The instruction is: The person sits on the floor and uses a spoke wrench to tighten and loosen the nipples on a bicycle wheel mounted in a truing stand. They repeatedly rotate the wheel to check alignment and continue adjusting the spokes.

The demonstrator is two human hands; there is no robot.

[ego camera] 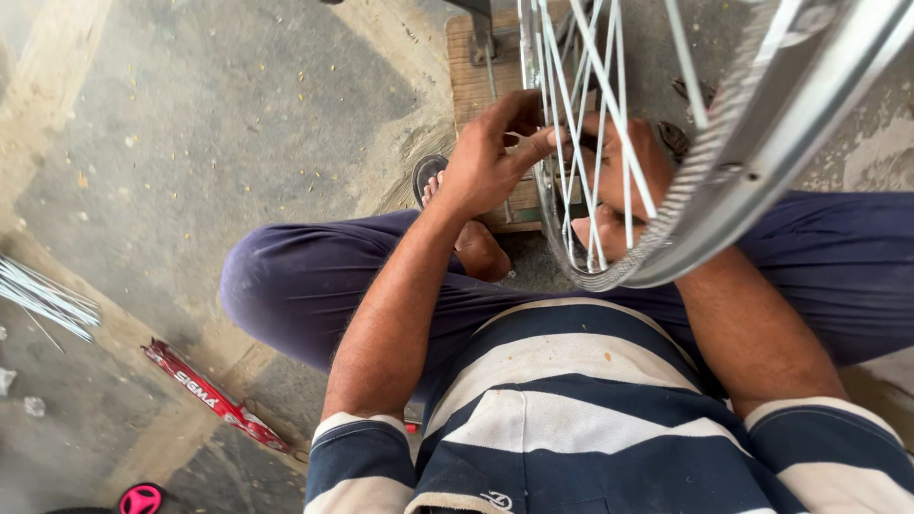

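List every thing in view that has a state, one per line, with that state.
Wheel rim: tilted over the lap, bare metal, no tyre visible.
Spokes: fitted in the rim, crossing each other.
Left hand: fingers pinched at a spoke.
Right hand: behind the spokes, grip unclear.
Loose spokes: bundled on the floor.
Red package: lying flat on the floor.
Wooden stand: on the floor under the wheel.

I count one silver wheel rim (762,143) in front of me, laced with many thin spokes (581,114), too many to number. Two hands on it: my left hand (486,162), my right hand (619,186). One bundle of loose spokes (48,300) on the floor, one long red packet (214,395), one wooden board (476,76).
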